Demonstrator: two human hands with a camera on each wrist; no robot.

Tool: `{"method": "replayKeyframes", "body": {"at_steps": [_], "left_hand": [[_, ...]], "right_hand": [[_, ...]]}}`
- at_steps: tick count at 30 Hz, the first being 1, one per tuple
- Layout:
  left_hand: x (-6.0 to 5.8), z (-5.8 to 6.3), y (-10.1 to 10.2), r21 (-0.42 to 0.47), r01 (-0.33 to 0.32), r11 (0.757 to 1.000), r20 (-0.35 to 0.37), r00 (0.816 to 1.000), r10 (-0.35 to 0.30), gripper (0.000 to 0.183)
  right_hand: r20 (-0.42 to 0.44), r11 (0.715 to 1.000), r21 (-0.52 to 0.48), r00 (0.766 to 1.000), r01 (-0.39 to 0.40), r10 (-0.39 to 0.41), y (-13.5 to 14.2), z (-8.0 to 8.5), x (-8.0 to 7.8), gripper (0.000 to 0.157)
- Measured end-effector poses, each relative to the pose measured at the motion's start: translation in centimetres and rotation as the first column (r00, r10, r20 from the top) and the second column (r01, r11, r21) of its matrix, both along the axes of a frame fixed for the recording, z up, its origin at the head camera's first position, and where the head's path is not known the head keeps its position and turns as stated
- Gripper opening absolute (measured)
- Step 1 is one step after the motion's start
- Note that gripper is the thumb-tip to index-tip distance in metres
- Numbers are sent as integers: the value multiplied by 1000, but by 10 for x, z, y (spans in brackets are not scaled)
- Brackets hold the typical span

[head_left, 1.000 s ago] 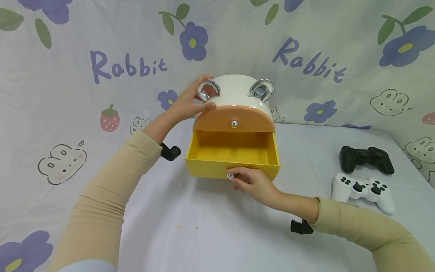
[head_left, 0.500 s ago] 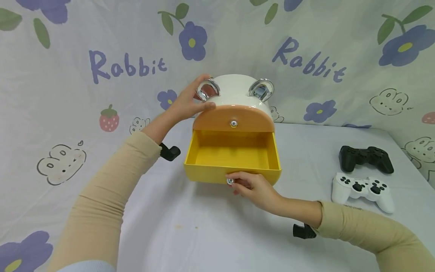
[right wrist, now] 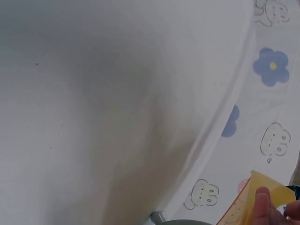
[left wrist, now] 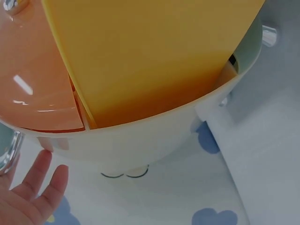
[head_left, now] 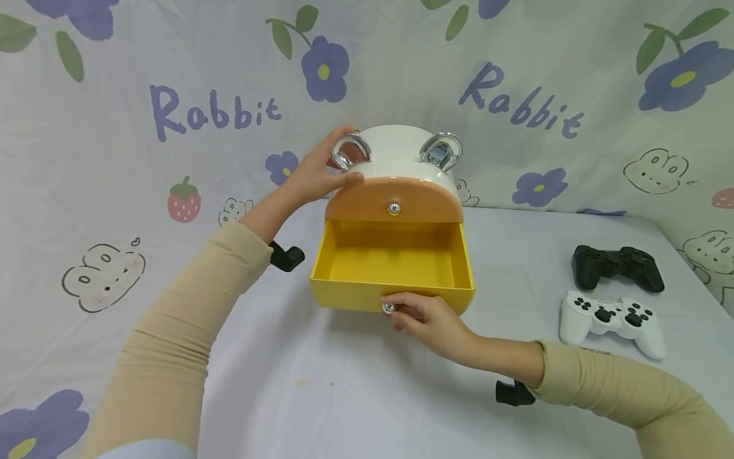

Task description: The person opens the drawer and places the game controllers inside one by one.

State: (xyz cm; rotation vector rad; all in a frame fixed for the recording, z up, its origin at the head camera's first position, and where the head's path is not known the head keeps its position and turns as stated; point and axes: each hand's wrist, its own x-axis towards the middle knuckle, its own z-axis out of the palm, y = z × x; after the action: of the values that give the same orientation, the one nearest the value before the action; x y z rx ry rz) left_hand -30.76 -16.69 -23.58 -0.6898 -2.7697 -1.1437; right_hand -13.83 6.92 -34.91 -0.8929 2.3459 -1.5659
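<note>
A white, animal-faced storage box (head_left: 395, 150) with chrome ring ears has an orange upper drawer (head_left: 373, 203) pushed in and a yellow lower drawer (head_left: 327, 290) pulled out. No object shows in the yellow drawer. My left hand (head_left: 321, 172) holds the box by its left ear (head_left: 365, 145), thumb on the front edge and fingers behind the ear. In the left wrist view two fingers (left wrist: 55, 185) reach toward the white shell. My right hand (head_left: 438, 322) pinches the yellow drawer's silver knob (head_left: 388, 308); in the right wrist view it appears at the lower right corner.
A black game controller (head_left: 618, 268) and a white game controller (head_left: 610, 324) lie to the right on the white-covered table (head_left: 367, 408). A rabbit-patterned cloth (head_left: 218, 57) hangs close behind the box.
My right hand has drawn the yellow drawer slightly farther toward me, mostly in the first half second. My left hand stays at the ear, and the controllers have not moved.
</note>
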Motion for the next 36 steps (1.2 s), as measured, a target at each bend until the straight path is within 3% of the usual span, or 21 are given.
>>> {"method": "replayKeyframes", "body": {"at_steps": [8, 15, 24, 29, 36], "left_hand": [[0, 0, 0, -1, -1, 1000, 0, 1000, 1, 83], [0, 1, 0, 1, 7, 1000, 0, 1000, -7, 83], [0, 0, 0, -1, 4, 1000, -4, 1000, -4, 82], [-1, 0, -1, -2, 1, 1000, 0, 1000, -1, 82], [0, -1, -1, -7, 1, 1000, -4, 1000, -1, 84]], "right_hand": [[-26, 999, -3, 999, -38, 38, 2, 0, -1, 31], [-55, 990, 76, 990, -122, 127, 11, 7, -4, 36], [-8, 985, 77, 988, -154, 155, 39, 38, -1, 32], [-83, 991, 92, 991, -97, 105, 64, 60, -1, 28], [-147, 982, 169, 987, 86, -61, 102, 83, -5, 31]]}}
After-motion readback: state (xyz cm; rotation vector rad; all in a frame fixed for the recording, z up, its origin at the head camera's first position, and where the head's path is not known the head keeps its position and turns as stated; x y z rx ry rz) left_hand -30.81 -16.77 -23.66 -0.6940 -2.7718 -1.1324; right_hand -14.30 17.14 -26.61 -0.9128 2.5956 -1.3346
